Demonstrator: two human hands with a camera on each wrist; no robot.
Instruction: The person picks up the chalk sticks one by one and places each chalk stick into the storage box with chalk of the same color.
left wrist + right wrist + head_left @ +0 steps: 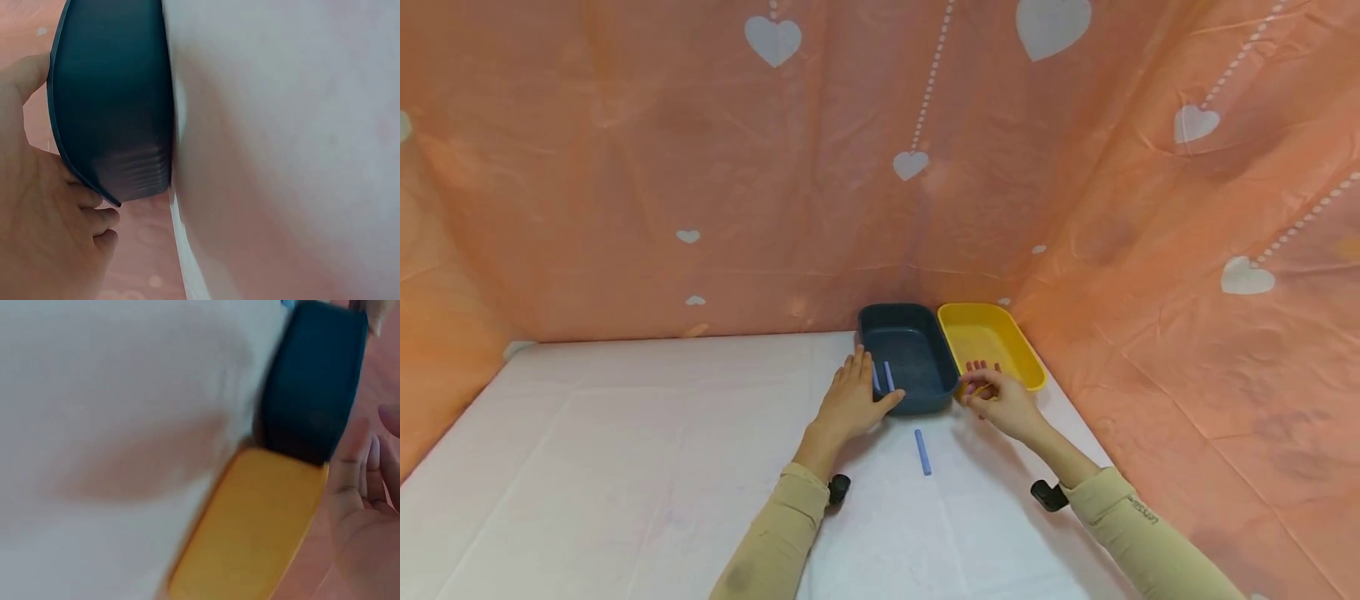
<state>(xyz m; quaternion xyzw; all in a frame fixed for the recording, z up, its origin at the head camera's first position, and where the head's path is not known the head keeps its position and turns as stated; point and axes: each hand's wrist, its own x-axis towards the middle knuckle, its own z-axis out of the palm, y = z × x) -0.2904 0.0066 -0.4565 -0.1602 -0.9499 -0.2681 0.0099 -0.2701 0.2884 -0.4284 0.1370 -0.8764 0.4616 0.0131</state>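
Observation:
In the head view my left hand (850, 400) holds the near-left corner of a dark blue tray (925, 403). In the left wrist view its thumb lies at the rim of the tray (112, 94) and its other fingers bend over the left edge. Two blue chalk-like sticks (889, 377) lie inside, partly behind my fingers. My right hand (1007, 407) is over the near-left corner of a yellow tray (1033, 358), fingers loosely bent with nothing visible between them. Several red sticks (983, 365) in the yellow tray are partly hidden by that hand.
A single blue stick (922, 452) lies on the white-covered table (625, 467), in front of the dark tray. Both trays stand side by side against the orange curtain (820, 208), which also runs along the right side (1210, 375).

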